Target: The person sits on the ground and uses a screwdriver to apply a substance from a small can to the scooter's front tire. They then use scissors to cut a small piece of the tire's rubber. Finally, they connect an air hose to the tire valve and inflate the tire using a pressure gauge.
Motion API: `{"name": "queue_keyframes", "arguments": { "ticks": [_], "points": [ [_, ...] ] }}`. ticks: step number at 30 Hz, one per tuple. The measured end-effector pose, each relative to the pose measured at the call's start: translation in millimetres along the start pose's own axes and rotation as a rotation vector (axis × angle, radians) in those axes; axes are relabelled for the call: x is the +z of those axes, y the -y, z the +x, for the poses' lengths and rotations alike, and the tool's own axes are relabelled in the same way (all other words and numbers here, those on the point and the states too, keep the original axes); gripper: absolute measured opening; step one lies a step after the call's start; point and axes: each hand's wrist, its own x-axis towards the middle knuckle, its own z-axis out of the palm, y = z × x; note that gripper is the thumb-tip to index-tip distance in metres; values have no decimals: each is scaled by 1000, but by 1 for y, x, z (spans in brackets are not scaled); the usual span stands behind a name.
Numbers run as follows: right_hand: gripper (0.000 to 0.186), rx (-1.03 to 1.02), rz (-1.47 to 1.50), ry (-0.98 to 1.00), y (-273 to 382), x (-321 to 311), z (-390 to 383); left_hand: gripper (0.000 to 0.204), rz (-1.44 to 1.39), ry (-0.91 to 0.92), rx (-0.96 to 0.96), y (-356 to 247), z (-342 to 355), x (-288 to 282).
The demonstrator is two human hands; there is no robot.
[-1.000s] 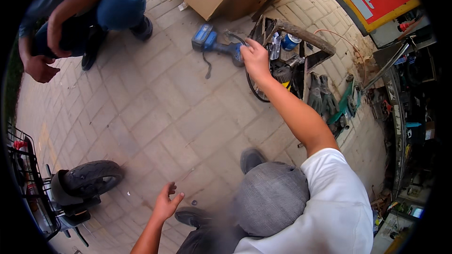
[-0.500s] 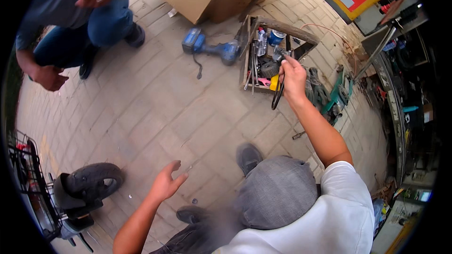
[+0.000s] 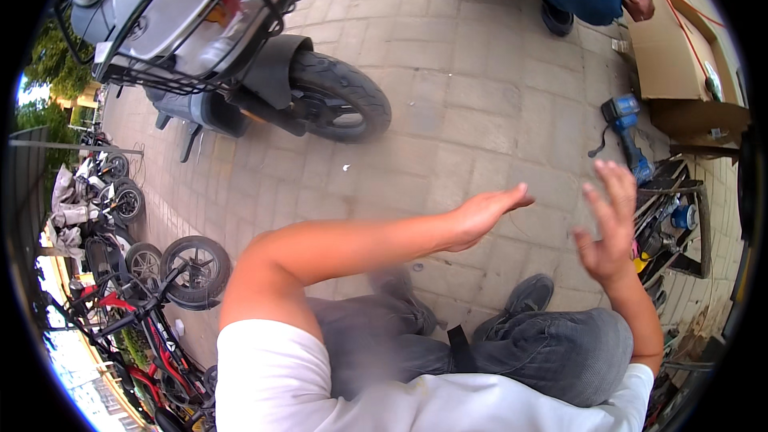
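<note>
The one view looks steeply down from the head, over the lap (image 3: 552, 348) to the paved ground (image 3: 456, 128). The left hand (image 3: 484, 220) and right hand (image 3: 612, 232) are near; the wide lens reaches a scooter (image 3: 156, 36), upper left, and a cardboard box (image 3: 670, 60), upper right.

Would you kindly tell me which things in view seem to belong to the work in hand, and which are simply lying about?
Likely in the work, judging by nearness to the open left hand and right hand:
blue cordless power tool
open tool crate, beside the right hand

Probably just standing or lying about:
cardboard box
grey scooter
red-framed bike
</note>
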Motion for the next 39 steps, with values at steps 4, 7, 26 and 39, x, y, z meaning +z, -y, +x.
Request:
{"name": "queue_keyframes", "arguments": {
  "ticks": [4,7,26,39],
  "points": [
    [47,19,-10,211,-25,68,-8,56,-387,197,196,-64,5,35],
    [50,742,676,486,-56,45,-43,40,-29,-51,503,-69,21,7],
    [28,1146,249,-740,-298,-285,-10,36,836,93,107,-115,-2,-43],
    [29,1294,-331,-87,-526,-147,24,54,337,-383,-489,36,-124,-90]
  ]
}}
